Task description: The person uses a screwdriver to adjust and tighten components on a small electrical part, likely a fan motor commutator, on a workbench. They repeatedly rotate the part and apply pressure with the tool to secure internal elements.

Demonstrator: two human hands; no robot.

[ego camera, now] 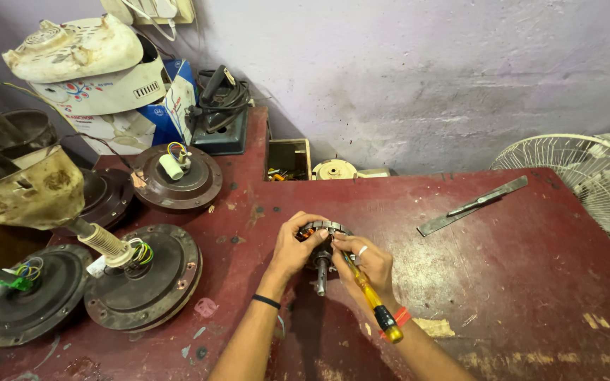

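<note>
**Yellow-handled screwdriver worked into a wound stator**

Yellow plastic first: one screwdriver [372,300], right hand [370,264] grip clamped on it, tip angled into the stator [325,236]. The left hand [294,248] clasps the stator, steadying it mid-tabletop [517,282]. At nine o'clock, four fan motor housings [142,279]; at two, a metal strip [473,204].

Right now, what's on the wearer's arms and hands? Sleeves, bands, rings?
Both forearms are bare, no sleeves in view, no gloves. The left hand has a thin black band round the wrist. The right hand wears a pale ring on one finger and a red-orange thread band at the wrist. No watch or markings visible.
</note>
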